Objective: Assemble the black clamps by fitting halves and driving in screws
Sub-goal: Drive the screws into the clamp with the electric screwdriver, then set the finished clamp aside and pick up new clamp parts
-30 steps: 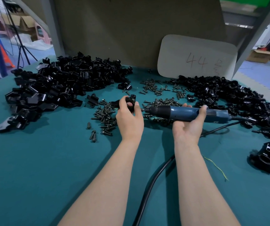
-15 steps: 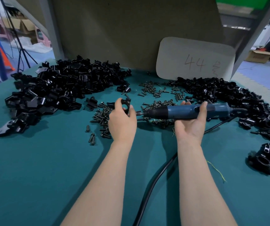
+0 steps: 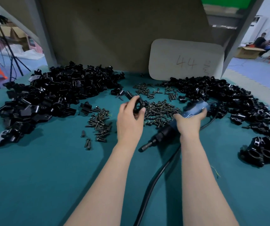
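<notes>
My left hand [image 3: 128, 121] grips a black clamp [image 3: 139, 104] just above the teal table [image 3: 41, 176], near the middle. My right hand [image 3: 189, 123] holds a blue electric screwdriver [image 3: 173, 124] by its body; the black bit end [image 3: 145, 147] points down and left toward me, away from the clamp. Loose dark screws [image 3: 159, 110] lie in a heap between and behind the hands, with a second heap of screws [image 3: 100, 124] to the left. A big pile of black clamp halves [image 3: 49, 95] covers the left, another pile of halves [image 3: 229, 98] the right.
A few assembled clamps [image 3: 265, 150] sit at the right edge. The screwdriver's black cable [image 3: 154, 181] runs toward me between my arms. A pale card marked 44 [image 3: 186, 60] leans on the back board. A person sits far off at the right.
The screwdriver has swung off the clamp: its tip, which lay level against the clamp, now points down and left toward me. My left hand has lifted and turned the clamp.
</notes>
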